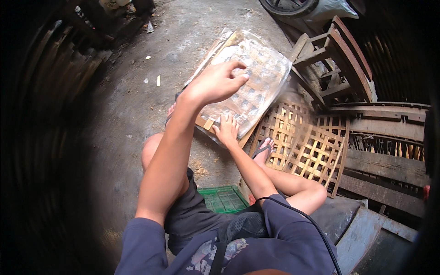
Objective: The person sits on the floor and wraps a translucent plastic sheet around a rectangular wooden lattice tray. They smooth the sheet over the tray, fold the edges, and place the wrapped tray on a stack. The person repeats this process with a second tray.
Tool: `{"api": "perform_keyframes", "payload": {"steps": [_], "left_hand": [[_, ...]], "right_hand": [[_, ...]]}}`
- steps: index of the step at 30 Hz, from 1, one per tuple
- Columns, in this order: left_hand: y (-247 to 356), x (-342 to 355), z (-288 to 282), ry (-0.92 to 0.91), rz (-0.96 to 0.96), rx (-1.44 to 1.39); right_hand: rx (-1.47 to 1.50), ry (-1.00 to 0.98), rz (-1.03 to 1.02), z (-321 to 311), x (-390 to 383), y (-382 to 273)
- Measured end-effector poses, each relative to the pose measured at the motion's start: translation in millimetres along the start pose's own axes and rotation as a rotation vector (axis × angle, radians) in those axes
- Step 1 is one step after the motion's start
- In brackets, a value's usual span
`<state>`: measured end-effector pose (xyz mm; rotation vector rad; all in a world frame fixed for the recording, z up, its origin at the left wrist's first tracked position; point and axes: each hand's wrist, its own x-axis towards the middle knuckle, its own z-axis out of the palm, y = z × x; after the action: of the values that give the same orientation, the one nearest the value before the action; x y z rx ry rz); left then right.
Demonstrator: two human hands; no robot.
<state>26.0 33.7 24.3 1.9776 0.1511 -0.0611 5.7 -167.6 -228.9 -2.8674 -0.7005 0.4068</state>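
Note:
My left hand (220, 82) is raised over a woven bamboo-strip tray (208, 123) covered with a clear plastic sheet (270, 64). Its fingers curl in toward the thumb, and whatever they may hold is too small to make out. A whitish, wet-looking layer shows on the plastic, with the lattice visible through it. Closer to my body, my right hand (228, 130) lies with fingers spread on the near edge of the sheet and holds nothing.
Bare woven lattice panels (316, 151) lie to the right, beside my sandalled foot. Beyond them are a wooden chair frame (343, 59), plank slats (385, 165) and a wheel (288, 7). A green plastic crate (222, 199) sits beneath me.

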Motion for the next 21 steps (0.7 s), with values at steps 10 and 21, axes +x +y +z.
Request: {"api": "perform_keyframes", "payload": {"steps": [10, 21], "left_hand": [[3.1, 3.2, 5.8, -0.009, 0.026, 0.038], [-1.0, 8.5, 9.6, -0.021, 0.017, 0.05]], "right_hand": [[-0.037, 0.273, -0.198, 12.2, 8.3, 25.3], [0.061, 0.129, -0.142, 20.1, -36.4, 2.7]]}}
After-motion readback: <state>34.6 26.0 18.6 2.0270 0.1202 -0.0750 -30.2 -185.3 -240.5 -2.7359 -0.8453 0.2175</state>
